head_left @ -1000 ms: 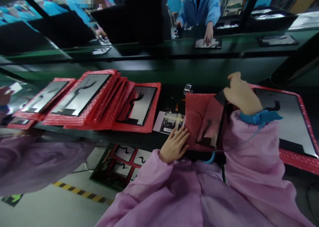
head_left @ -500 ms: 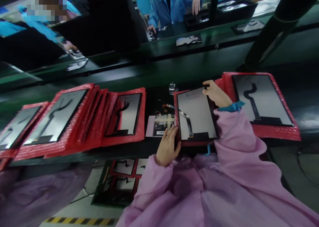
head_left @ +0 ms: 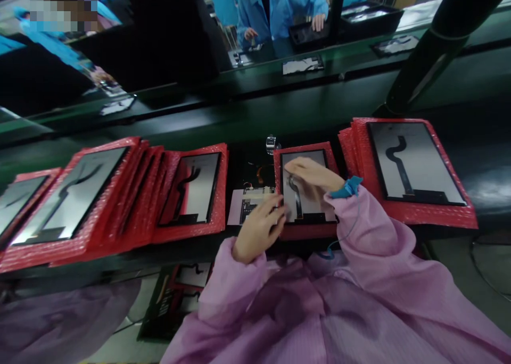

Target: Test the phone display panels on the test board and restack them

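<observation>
In the head view, a display panel with a grey back and black rim lies on a red bubble-wrap sleeve in front of me. Over its upper part is my right hand, fingers stretched out to the left above the dark flex cable. Whether the fingertips touch the cable is hidden. My left hand is at the panel's left edge, fingers extended and thumb apart, the tips slightly blurred. Partly behind it sits a small circuit board with pale tape. An orange flex strip lies above the board.
Stacked red sleeves with panels stand left and right. A small metal counter-like device sits behind the board. A dark post rises at right. Across the bench, a person in blue works. A crate is below.
My right hand has left the panel's upper right corner and moved left and down over it. The panel now lies lower on its sleeve. My left hand has shifted slightly left.
</observation>
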The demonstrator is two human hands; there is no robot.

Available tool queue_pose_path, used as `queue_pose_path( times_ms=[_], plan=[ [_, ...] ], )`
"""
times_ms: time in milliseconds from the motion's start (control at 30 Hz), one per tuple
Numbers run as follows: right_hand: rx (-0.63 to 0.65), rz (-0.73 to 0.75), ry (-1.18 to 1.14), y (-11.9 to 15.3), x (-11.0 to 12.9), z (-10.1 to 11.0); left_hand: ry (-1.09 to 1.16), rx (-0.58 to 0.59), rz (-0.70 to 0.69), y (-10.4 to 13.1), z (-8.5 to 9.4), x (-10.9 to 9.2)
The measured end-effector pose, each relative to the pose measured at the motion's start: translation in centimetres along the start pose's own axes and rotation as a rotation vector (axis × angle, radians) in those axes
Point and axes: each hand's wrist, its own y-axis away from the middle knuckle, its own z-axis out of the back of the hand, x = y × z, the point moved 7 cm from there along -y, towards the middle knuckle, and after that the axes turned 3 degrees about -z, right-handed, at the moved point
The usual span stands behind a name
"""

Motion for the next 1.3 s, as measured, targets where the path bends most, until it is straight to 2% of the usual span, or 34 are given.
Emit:
queue_pose_path(
  times_ms=[100,167,233,333,400,467,700,967,1300],
  plan=[
    [0.178,0.078,-0.135,-0.1,1.0,-3.1,-0.057,-0.222,0.015,-3.8,2.7,3.2],
    [0.207,0.091,-0.153,-0.2,0.8,-3.9,-0.060,-0.272,0.055,-5.8,2.7,5.6],
    [0.218,0.107,-0.159,-0.4,0.6,-3.9,-0.013,-0.206,0.081,-6.9,1.5,7.5],
    [0.220,0.145,-0.154,-0.5,0.5,-3.6,0.071,-0.026,0.110,-6.9,-1.1,9.1],
    [0.204,0.165,-0.145,-0.6,0.6,-3.4,0.118,0.037,0.115,-6.4,-1.9,9.4],
    [0.184,0.173,-0.139,-0.6,0.7,-3.6,0.161,0.050,0.096,-6.0,-2.0,9.3],
    [0.068,0.260,-0.086,-0.5,1.0,-4.0,0.234,0.008,0.027,-6.5,-1.4,8.5],
    [0.089,0.315,-0.047,-0.7,0.7,-4.3,0.260,-0.056,0.006,-6.4,-1.0,8.1],
    [0.122,0.341,-0.024,-0.5,0.9,-4.3,0.324,-0.070,0.018,-6.2,-0.6,8.3]
  ],
)
